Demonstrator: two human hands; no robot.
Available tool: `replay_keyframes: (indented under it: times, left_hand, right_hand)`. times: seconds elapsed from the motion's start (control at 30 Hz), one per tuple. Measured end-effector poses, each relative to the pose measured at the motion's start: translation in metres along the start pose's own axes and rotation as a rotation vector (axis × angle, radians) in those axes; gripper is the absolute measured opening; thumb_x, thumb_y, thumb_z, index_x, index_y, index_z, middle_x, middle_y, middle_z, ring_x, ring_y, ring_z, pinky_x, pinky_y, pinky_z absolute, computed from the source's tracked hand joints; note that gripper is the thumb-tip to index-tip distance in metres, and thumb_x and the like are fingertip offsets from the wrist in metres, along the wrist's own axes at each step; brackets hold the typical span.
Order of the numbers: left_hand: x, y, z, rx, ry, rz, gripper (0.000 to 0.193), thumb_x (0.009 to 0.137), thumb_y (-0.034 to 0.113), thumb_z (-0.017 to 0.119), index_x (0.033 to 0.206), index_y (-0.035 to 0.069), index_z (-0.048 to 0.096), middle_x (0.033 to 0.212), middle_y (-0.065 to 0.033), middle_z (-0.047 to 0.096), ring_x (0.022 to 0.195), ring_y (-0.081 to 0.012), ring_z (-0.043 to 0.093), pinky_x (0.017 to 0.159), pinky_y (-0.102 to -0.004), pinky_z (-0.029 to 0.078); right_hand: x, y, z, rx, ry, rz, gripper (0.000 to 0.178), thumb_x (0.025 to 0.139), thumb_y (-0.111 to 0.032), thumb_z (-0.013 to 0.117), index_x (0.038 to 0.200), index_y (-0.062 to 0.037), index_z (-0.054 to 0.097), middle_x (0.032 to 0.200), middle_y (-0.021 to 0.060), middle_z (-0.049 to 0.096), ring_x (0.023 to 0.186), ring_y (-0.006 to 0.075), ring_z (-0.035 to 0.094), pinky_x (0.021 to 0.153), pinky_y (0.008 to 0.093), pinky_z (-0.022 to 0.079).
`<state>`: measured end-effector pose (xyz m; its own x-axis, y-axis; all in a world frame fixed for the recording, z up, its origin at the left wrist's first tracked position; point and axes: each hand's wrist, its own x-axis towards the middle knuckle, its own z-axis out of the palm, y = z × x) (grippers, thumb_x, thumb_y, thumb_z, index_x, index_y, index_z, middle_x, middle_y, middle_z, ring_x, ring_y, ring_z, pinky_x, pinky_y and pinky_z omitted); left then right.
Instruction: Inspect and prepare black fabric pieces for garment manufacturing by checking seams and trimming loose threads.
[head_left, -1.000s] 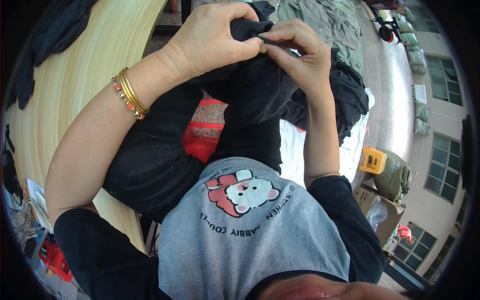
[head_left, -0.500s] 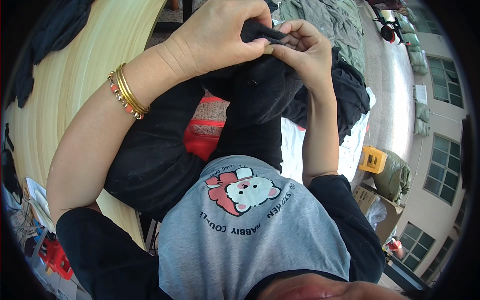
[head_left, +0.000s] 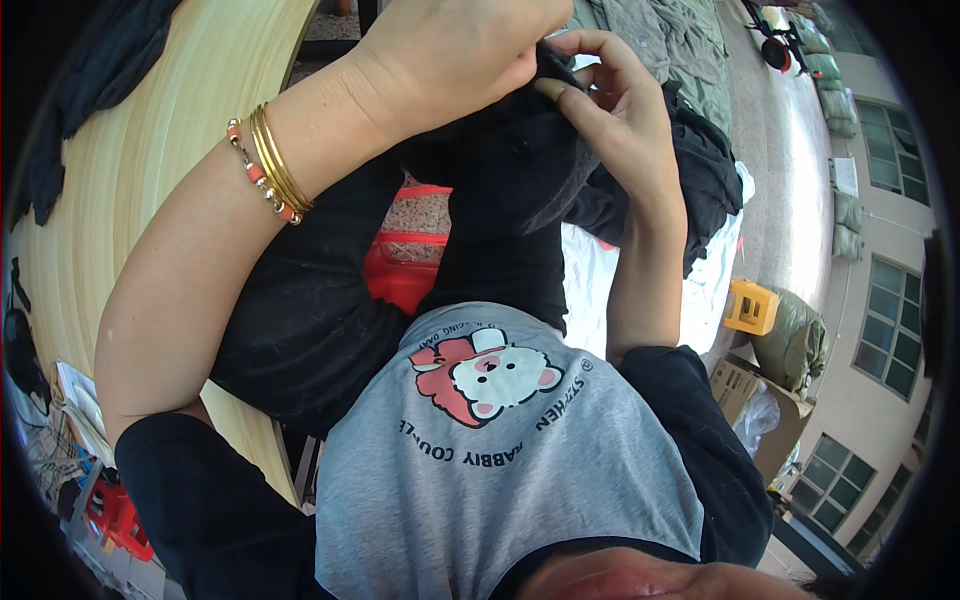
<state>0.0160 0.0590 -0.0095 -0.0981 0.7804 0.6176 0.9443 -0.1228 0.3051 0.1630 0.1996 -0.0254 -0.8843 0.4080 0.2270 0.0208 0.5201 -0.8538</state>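
A black cloth [head_left: 510,155] with a soft, fuzzy surface is bunched over my knees, its upper part raised between both hands. My left hand [head_left: 455,60], with gold bangles and a beaded bracelet at the wrist, is closed at the cloth's upper edge. The top of that hand runs up to the picture's border, and its fingertips are hidden. Close beside it, my right hand [head_left: 625,105] pinches a fold of the same cloth between thumb and fingers. Whether a small tool is in either hand cannot be made out.
To the left stands a wood-grain table [head_left: 215,95] with dark cloth [head_left: 115,70] at its far end. Beyond my right arm lie more black cloth [head_left: 695,180], white sheeting [head_left: 590,280] and green fabric [head_left: 690,40]. A yellow plastic stool [head_left: 750,307] and an open carton [head_left: 780,430] are farther right.
My left hand has moved up and right, turning over the cloth's edge. The right hand has shifted slightly right and down, still pinching the cloth.
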Motion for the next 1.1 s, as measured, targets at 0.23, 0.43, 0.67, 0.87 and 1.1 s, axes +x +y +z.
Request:
replay_keyframes:
  times: [0.23,0.43,0.67,0.87,1.1]
  left_hand:
    - [0.023,0.001,0.002,-0.389,-0.194,-0.078,0.011,0.082,0.003,0.067,0.091,0.0,0.06,0.082,-0.0142,0.066,0.076,-0.0272,0.066,0.067,-0.0329,0.052]
    - [-0.02,-0.035,0.015,-0.663,-0.425,-0.281,0.026,0.092,0.026,0.067,0.082,0.003,0.063,0.067,0.0062,0.044,0.062,-0.0031,0.039,0.057,-0.0209,0.032]
    - [-0.02,-0.025,0.007,-0.645,-0.628,-0.447,0.022,0.092,0.019,0.066,0.087,-0.001,0.062,0.075,0.005,0.052,0.073,-0.0031,0.045,0.065,-0.0202,0.039]
    - [-0.022,-0.037,0.002,-0.574,-0.777,-0.536,0.016,0.091,0.015,0.068,0.087,0.0,0.064,0.075,0.0051,0.055,0.071,-0.0024,0.048,0.066,-0.0196,0.04]
    - [-0.011,-0.022,-0.006,-0.978,-0.542,-0.667,0.01,0.094,0.015,0.065,0.096,0.005,0.068,0.088,0.0067,0.062,0.084,-0.0013,0.055,0.08,-0.0178,0.043]
  right_hand:
    - [-0.011,0.015,-0.071,0.212,-0.084,0.24,0.03,0.086,0.004,0.061,0.116,-0.0023,0.062,0.109,0.0054,0.065,0.094,0.0082,0.063,0.081,0.0188,0.049]
    - [-0.026,0.036,-0.117,1.086,-0.068,0.242,0.034,0.089,0.002,0.061,0.122,0.0005,0.055,0.109,0.0147,0.063,0.094,0.0213,0.065,0.08,0.0277,0.052]
    - [-0.049,0.106,-0.125,-0.207,-0.257,0.277,0.022,0.082,0.005,0.062,0.102,-0.003,0.07,0.084,-0.0011,0.064,0.079,0.0063,0.06,0.077,0.0182,0.048]
    - [-0.101,0.125,-0.12,-0.363,-0.115,0.557,0.014,0.086,-0.002,0.061,0.097,0.0006,0.069,0.079,-0.0007,0.065,0.07,0.0062,0.058,0.067,0.0198,0.048]
    - [-0.117,0.102,-0.118,0.129,0.272,0.436,0.019,0.096,-0.016,0.059,0.111,-0.0072,0.066,0.095,-0.0054,0.065,0.083,0.0023,0.058,0.072,0.0161,0.045]
